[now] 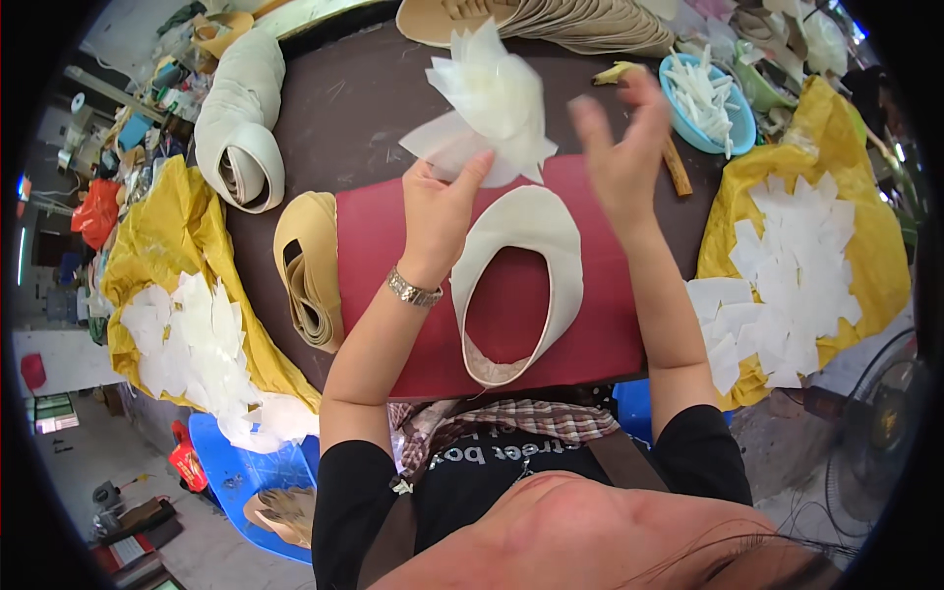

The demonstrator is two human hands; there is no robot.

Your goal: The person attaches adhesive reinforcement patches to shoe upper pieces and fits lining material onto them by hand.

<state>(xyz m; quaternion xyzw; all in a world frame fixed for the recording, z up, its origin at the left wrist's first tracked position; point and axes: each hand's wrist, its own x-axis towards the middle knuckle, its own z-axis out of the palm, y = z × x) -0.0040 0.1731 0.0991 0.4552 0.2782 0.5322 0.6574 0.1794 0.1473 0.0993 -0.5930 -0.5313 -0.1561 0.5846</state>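
Observation:
My left hand (440, 208) pinches a bunch of thin translucent white sheets (489, 106) and holds it up over the dark round table (344, 108). My right hand (621, 147) is raised beside the bunch, fingers spread, holding nothing; it looks blurred. Below both hands a cream horseshoe-shaped shoe piece (519, 275) lies flat on a red mat (383, 246). A metal watch sits on my left wrist.
Stacks of cream and tan shoe pieces lie at left (241, 123), (307, 265) and along the far edge (580, 22). Yellow bags with white sheets flank the table (187, 334), (796, 256). A blue bowl of white strips (706, 100) stands far right. A fan (875, 433) stands on the floor.

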